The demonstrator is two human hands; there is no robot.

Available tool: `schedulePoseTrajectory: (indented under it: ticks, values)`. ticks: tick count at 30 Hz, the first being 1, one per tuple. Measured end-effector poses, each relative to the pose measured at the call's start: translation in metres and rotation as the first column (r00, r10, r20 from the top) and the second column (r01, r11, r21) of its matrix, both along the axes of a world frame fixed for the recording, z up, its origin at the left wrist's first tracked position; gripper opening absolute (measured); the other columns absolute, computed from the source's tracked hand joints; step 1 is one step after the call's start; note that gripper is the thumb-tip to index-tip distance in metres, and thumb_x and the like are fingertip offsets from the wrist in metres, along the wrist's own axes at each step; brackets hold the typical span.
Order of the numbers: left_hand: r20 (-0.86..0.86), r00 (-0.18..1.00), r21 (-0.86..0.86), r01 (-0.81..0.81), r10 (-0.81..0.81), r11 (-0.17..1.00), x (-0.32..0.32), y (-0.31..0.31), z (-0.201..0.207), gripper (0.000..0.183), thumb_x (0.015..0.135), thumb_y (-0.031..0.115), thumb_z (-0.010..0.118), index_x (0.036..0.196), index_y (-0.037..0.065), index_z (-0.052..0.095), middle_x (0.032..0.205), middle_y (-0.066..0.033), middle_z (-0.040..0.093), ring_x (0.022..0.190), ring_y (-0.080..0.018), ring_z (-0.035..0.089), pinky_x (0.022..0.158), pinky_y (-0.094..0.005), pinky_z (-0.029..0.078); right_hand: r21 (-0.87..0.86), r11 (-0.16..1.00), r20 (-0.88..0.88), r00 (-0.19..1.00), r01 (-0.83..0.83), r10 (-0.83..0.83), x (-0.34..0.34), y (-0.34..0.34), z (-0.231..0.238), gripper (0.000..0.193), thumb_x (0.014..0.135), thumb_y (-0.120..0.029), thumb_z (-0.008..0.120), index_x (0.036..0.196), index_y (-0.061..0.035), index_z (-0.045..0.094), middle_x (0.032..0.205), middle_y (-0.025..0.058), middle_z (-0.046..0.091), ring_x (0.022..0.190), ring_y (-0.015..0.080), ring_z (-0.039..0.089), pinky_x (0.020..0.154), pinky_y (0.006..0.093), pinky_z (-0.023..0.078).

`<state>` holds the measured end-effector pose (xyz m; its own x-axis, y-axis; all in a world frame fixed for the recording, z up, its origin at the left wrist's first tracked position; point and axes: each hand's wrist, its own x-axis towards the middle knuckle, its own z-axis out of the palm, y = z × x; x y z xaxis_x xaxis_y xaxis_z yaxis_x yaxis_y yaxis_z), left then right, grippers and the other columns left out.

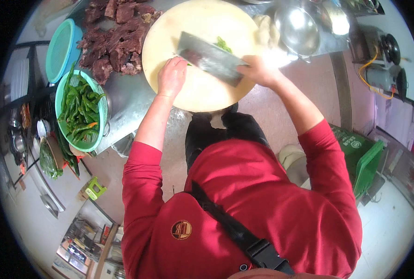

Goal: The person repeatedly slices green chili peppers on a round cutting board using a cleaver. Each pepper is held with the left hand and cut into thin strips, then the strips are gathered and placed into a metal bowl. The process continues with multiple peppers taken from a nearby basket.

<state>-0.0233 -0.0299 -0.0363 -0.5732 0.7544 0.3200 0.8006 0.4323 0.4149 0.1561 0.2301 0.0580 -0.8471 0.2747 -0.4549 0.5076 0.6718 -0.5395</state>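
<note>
My right hand [257, 69] grips the handle of a wide cleaver [211, 58], its blade slanting across the round cutting board [202, 97]. Curled fingers close my left hand [172, 76] at the board's left side, right by the blade's far end. A sliver of green chili pepper [189, 64] shows at its fingertips; the rest is hidden by the hand. Behind the blade lies a small heap of cut green pepper [223, 44]. The cleaver is slightly blurred, and its cutting edge cannot be made out clearly.
Dark red meat chunks [118, 44] lie left of the board. A turquoise basket [100, 135] of long green chilies [82, 109] stands at the metal table's left edge, near another turquoise basket [60, 51]. Metal bowls [297, 30] sit at the right; a green bin [367, 162] stands below.
</note>
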Motion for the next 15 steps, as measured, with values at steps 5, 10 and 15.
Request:
schedulePoseTrajectory:
  ticks: [5,10,15]
  values:
    - [0.159,0.950,0.069,-0.283,0.269,0.957,0.004,-0.003,0.002,0.022,0.092,0.015,0.072,0.111,0.004,0.072,0.115,-0.0145,0.071,0.111,-0.0365,0.067,0.098,-0.0431,0.055,-0.476,0.788,0.107,0.915,0.391,-0.389,0.070,0.048,-0.010,0.034,0.104,-0.033,0.068,0.109,0.0007,0.070,0.068,-0.0003,0.058,0.058,0.0112,0.054,0.058,0.0294,0.048]
    - [0.015,0.944,-0.035,-0.328,0.329,0.944,0.028,0.045,-0.011,0.063,0.095,0.039,0.072,0.141,-0.002,0.057,0.147,-0.0282,0.052,0.141,-0.0437,0.047,0.121,-0.0561,0.032,-0.432,0.710,0.161,0.823,0.555,-0.545,0.097,0.047,-0.023,0.034,0.104,-0.032,0.070,0.114,-0.0003,0.067,0.067,-0.0011,0.057,0.056,0.0100,0.053,0.055,0.0277,0.047]
    - [0.024,0.957,-0.076,-0.285,0.288,0.955,0.072,0.117,-0.015,0.077,0.094,0.048,0.073,0.156,0.009,0.047,0.156,-0.0263,0.045,0.150,-0.0417,0.037,0.128,-0.0601,0.018,-0.514,0.654,0.154,0.810,0.555,-0.566,0.093,0.000,-0.037,0.031,0.103,-0.025,0.069,0.123,-0.0013,0.064,0.068,-0.0012,0.057,0.057,0.0110,0.054,0.054,0.0307,0.048]
